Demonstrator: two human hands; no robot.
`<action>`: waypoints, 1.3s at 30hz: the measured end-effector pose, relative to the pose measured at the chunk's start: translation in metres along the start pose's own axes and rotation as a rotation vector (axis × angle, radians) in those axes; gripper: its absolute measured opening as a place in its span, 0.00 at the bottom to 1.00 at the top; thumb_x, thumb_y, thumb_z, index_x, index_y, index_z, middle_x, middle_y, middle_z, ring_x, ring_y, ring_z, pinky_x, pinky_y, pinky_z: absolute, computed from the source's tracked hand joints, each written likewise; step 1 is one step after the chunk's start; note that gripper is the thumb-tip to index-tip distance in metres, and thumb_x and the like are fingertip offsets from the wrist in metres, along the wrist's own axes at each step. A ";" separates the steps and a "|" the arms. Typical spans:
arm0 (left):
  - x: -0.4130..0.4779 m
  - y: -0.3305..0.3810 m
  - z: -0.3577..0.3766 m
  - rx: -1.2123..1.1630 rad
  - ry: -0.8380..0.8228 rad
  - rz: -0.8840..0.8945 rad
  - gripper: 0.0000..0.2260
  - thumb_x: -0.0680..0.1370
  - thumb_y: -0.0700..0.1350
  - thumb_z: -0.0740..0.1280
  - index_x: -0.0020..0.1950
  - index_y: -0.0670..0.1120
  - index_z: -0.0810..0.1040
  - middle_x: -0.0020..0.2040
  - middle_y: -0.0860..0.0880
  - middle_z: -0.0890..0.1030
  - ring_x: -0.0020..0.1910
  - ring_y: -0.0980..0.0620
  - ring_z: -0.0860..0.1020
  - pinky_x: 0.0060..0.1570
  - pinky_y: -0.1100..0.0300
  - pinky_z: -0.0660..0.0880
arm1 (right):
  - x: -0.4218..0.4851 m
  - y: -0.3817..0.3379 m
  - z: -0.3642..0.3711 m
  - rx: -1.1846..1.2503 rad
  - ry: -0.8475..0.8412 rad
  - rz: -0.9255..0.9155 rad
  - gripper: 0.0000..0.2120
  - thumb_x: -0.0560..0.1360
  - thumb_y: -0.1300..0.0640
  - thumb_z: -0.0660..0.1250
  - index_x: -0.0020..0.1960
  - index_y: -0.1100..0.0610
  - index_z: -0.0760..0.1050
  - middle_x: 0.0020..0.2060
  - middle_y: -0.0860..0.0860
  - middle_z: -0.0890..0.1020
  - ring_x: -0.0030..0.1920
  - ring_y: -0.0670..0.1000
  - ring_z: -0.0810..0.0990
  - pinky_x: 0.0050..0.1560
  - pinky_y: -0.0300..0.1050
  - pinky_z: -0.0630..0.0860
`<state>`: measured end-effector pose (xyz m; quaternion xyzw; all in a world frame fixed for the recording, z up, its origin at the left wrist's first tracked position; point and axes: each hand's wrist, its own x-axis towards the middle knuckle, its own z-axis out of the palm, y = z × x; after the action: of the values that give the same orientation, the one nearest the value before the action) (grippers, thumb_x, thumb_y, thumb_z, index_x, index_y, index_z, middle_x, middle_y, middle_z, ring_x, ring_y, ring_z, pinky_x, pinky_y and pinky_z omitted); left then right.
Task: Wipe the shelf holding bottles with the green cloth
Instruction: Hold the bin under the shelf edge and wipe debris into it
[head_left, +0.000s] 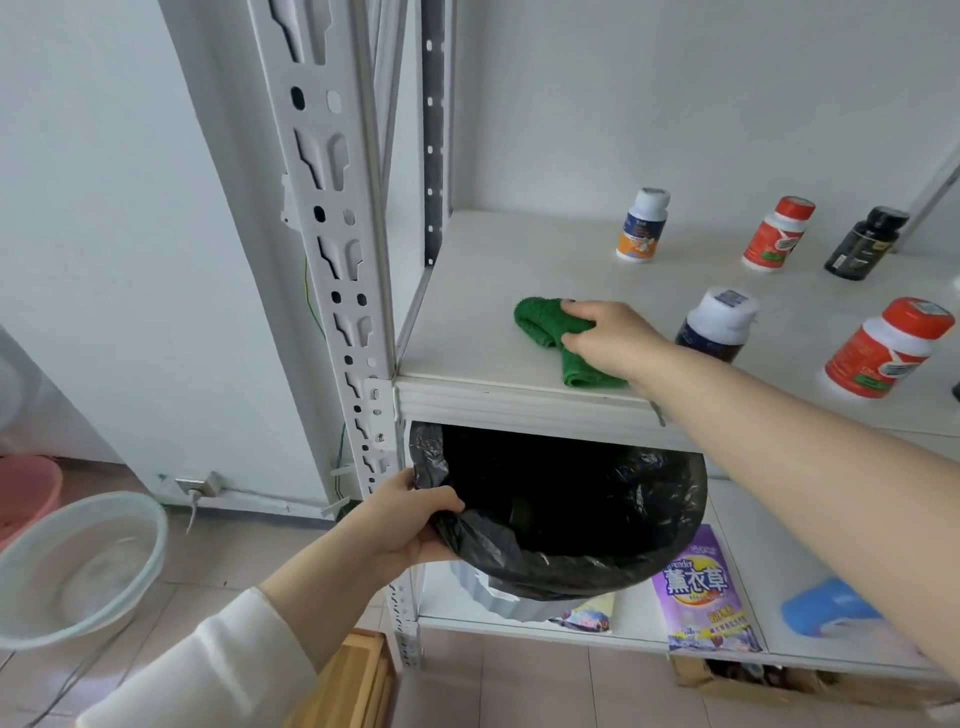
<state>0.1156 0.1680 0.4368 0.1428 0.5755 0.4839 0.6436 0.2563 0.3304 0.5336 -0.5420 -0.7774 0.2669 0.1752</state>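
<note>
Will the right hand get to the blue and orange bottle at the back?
Probably yes: the right hand, gripping the green cloth, has only bare shelf between it and the blue and orange bottle.

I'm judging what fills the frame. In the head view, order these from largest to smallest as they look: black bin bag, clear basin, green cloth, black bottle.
1. black bin bag
2. clear basin
3. green cloth, partly covered
4. black bottle; it stands farther back, so its true size against the cloth is unsure.
</note>
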 end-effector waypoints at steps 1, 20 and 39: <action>0.001 0.000 -0.002 -0.002 0.004 0.000 0.17 0.74 0.29 0.62 0.62 0.37 0.70 0.52 0.36 0.81 0.44 0.42 0.82 0.32 0.51 0.81 | 0.007 0.000 0.008 -0.075 -0.087 -0.009 0.24 0.78 0.57 0.58 0.73 0.49 0.59 0.75 0.51 0.59 0.72 0.55 0.61 0.67 0.39 0.60; 0.003 0.005 -0.005 0.012 0.019 0.004 0.17 0.74 0.29 0.62 0.62 0.36 0.69 0.48 0.37 0.80 0.34 0.44 0.83 0.30 0.51 0.81 | -0.062 0.017 -0.002 0.426 0.210 -0.310 0.17 0.74 0.63 0.65 0.58 0.47 0.75 0.53 0.42 0.79 0.52 0.35 0.77 0.58 0.27 0.68; 0.003 0.019 -0.021 0.038 0.003 -0.006 0.10 0.74 0.29 0.62 0.53 0.40 0.72 0.46 0.38 0.81 0.32 0.46 0.83 0.29 0.52 0.81 | -0.050 -0.022 0.042 0.318 -0.171 -0.361 0.17 0.76 0.65 0.62 0.57 0.44 0.75 0.55 0.44 0.80 0.57 0.44 0.77 0.60 0.33 0.68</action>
<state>0.0879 0.1717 0.4428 0.1524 0.5859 0.4714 0.6413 0.2336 0.2677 0.5145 -0.3356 -0.8219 0.3949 0.2366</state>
